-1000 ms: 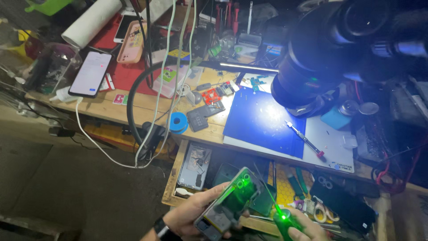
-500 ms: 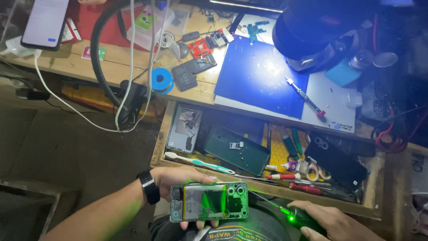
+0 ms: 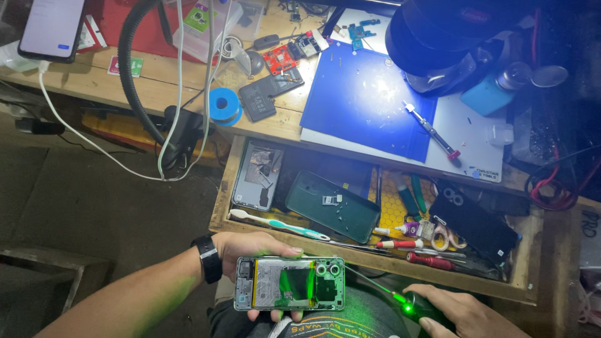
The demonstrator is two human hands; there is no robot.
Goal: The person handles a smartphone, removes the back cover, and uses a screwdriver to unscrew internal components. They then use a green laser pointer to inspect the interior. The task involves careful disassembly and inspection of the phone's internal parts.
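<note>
Since the earlier frame the opened phone (image 3: pixel 289 283) has settled lower and nearer the body, lying level across the lap, and the view has closed in on the open drawer (image 3: pixel 375 263). At left, the left hand (image 3: pixel 253 253), with a dark watch (image 3: pixel 208 258) at the wrist, grasps the phone along its edges, fingers curled over the top edge and thumb beneath; its back cover is off and the inner shield and camera rings show. At right, the right hand (image 3: pixel 460 312) is clenched around a small green laser pointer (image 3: pixel 416 307), whose beam runs leftward to the phone and floods its interior green. Judged from this, the step in hand is inspection of the exposed interior under the beam; a next move would call for a steady hold and a slow sweep of the light. Behind, the drawer holds a toothbrush (image 3: pixel 278 225), a green back cover (image 3: pixel 333 206), screwdrivers and glue tubes. Above it, the wooden bench (image 3: pixel 156 87) carries a lit smartphone (image 3: pixel 51 28) on a white cable, a blue solder spool (image 3: pixel 224 106), small circuit boards, a blue work mat (image 3: pixel 366 100) with a screwdriver, and a microscope head (image 3: pixel 451 37). Room lighting is dim; the floor at left is bare.
</note>
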